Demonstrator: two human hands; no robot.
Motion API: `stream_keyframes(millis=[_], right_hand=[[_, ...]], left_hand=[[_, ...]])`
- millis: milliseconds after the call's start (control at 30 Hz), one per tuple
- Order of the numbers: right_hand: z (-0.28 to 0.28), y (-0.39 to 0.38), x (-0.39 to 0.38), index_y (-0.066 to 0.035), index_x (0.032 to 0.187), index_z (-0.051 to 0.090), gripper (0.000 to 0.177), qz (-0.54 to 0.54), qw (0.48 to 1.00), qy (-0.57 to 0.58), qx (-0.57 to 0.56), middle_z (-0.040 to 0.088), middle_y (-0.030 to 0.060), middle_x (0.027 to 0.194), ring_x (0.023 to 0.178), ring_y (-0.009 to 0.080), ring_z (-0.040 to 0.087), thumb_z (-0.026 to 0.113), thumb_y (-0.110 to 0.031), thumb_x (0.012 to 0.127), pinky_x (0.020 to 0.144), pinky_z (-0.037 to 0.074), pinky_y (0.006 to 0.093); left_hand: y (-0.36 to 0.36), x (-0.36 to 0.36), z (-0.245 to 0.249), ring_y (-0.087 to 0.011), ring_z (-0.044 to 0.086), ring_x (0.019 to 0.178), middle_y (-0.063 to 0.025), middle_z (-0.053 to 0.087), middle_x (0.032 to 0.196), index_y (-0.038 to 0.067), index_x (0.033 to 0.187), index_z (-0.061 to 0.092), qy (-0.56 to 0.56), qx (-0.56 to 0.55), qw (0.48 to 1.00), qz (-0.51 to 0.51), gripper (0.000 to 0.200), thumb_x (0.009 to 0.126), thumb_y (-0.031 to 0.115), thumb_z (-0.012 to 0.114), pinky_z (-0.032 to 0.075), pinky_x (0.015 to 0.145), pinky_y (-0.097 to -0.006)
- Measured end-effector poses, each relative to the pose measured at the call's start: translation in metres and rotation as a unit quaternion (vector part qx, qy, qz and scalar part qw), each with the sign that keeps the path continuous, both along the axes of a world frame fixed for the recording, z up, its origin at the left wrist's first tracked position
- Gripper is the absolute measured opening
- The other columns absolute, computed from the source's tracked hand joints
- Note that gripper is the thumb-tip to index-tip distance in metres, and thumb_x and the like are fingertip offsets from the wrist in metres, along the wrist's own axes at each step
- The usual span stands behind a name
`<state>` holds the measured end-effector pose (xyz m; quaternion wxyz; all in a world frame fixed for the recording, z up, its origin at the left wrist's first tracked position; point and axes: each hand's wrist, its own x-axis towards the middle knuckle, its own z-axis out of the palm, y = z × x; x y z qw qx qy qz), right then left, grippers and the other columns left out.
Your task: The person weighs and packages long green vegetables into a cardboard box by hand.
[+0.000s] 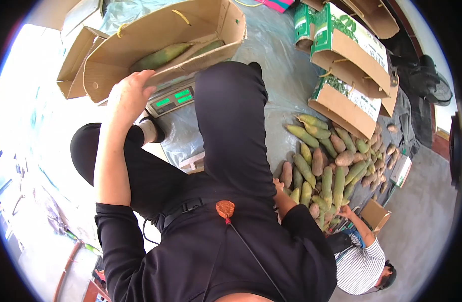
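My left hand (pixel 133 95) is at the near edge of an open cardboard box (pixel 107 63), its fingers apart and nothing gripped. Inside the box lie long green radishes (pixel 163 57). Under the box, a scale with a lit green display (pixel 171 99) shows at its near side. Low beside my right thigh, my right hand (pixel 278 185) is mostly hidden behind the leg, close to a reddish vegetable (pixel 286 173) at the edge of a large pile of green and reddish radishes (pixel 327 183). What it holds, if anything, cannot be seen.
Green-and-white cartons (pixel 336 55) stand beyond the pile, near a black fan (pixel 429 83). A co-worker in a striped shirt (pixel 361 267) reaches into the pile's near side. A small open carton (pixel 375 215) stands beside that person.
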<state>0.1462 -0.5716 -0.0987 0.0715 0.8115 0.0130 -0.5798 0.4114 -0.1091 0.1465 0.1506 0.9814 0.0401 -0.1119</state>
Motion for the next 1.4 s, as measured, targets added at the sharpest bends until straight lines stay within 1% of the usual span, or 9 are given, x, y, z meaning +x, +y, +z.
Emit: stream_keyframes(millis=[300,533,667,900,967,1100,1167,1300,1400], right_hand=[[-0.002,-0.047,0.024,-0.022,0.113,0.061,0.027,-0.045,0.999,-0.025,0.009,0.064,0.0097,0.112,0.111,0.0306,0.057,0.054,-0.020,0.087,0.090,0.047,0.0438],[0.051,-0.058,0.073,-0.016,0.103,0.060,0.047,-0.142,0.945,-0.250,0.153,0.066,0.0148,0.095,0.092,0.0348,0.063,0.075,-0.003,0.060,0.080,0.049,0.0385],[0.104,-0.041,0.137,-0.010,0.112,0.058,0.054,-0.329,0.852,-0.338,0.227,0.066,0.0139,0.095,0.091,0.0283,0.063,0.078,-0.002,0.062,0.082,0.049,0.0355],[0.240,0.030,0.254,-0.006,0.118,0.056,0.051,-0.349,0.709,-0.496,0.360,0.058,0.0041,0.115,0.107,0.0160,0.053,0.067,0.009,0.071,0.084,0.048,0.0287],[0.284,0.047,0.278,-0.007,0.120,0.055,0.052,-0.254,0.646,-0.569,0.441,0.053,0.0036,0.123,0.110,0.0151,0.052,0.066,0.010,0.072,0.084,0.049,0.0275],[0.347,0.090,0.323,0.002,0.121,0.050,0.050,-0.164,0.506,-0.595,0.603,0.055,0.0124,0.123,0.113,0.0203,0.053,0.070,0.005,0.075,0.096,0.044,0.0329],[0.366,0.118,0.345,0.002,0.122,0.050,0.050,-0.134,0.463,-0.562,0.672,0.056,0.0148,0.122,0.112,0.0207,0.054,0.067,0.009,0.076,0.096,0.045,0.0330],[0.362,0.191,0.377,-0.004,0.120,0.055,0.048,-0.149,0.496,-0.455,0.725,0.062,0.0087,0.111,0.100,0.0144,0.058,0.068,0.007,0.075,0.082,0.051,0.0278],[0.354,0.246,0.383,-0.001,0.121,0.057,0.040,-0.117,0.636,-0.382,0.660,0.063,0.0060,0.104,0.090,0.0141,0.059,0.066,-0.013,0.084,0.080,0.049,0.0291]], left_hand=[[0.006,-0.006,0.014,-0.0346,0.059,0.100,-0.0146,0.063,0.106,0.007,0.116,0.059,0.015,0.022,1.000,0.005,0.034,0.082,0.015,0.064,0.047,0.086,-0.0418],[0.006,-0.009,0.013,-0.0349,0.059,0.100,-0.0152,0.063,0.107,0.006,0.115,0.059,0.013,0.017,1.000,0.000,0.035,0.082,0.015,0.065,0.047,0.087,-0.0422],[0.003,-0.008,0.019,-0.0349,0.060,0.100,-0.0150,0.063,0.106,0.006,0.116,0.059,0.027,0.027,0.999,0.005,0.035,0.082,0.015,0.064,0.048,0.086,-0.0427],[0.006,-0.012,0.011,-0.0326,0.060,0.100,-0.0133,0.064,0.103,0.008,0.118,0.057,0.039,0.044,0.998,-0.011,0.037,0.083,0.013,0.064,0.047,0.085,-0.0432],[0.009,-0.015,0.001,-0.0283,0.065,0.090,-0.0101,0.065,0.091,0.006,0.099,0.058,-0.047,0.071,0.995,-0.046,0.018,0.083,0.013,0.063,0.051,0.073,-0.0436],[0.005,-0.012,0.000,-0.0310,0.062,0.095,-0.0118,0.064,0.096,0.008,0.114,0.058,0.010,0.091,0.995,-0.037,0.031,0.083,0.009,0.060,0.048,0.079,-0.0442],[0.005,-0.014,-0.006,-0.0269,0.065,0.086,-0.0084,0.064,0.086,0.008,0.091,0.057,-0.078,0.099,0.990,-0.058,0.013,0.080,0.002,0.054,0.051,0.070,-0.0432],[0.006,-0.011,-0.006,-0.0306,0.063,0.091,-0.0114,0.064,0.091,0.007,0.113,0.058,-0.025,0.095,0.994,-0.054,0.031,0.083,0.003,0.053,0.049,0.073,-0.0449],[0.003,-0.009,-0.005,-0.0303,0.063,0.091,-0.0118,0.064,0.091,0.007,0.112,0.058,-0.026,0.104,0.993,-0.055,0.030,0.083,0.002,0.050,0.049,0.073,-0.0446]])
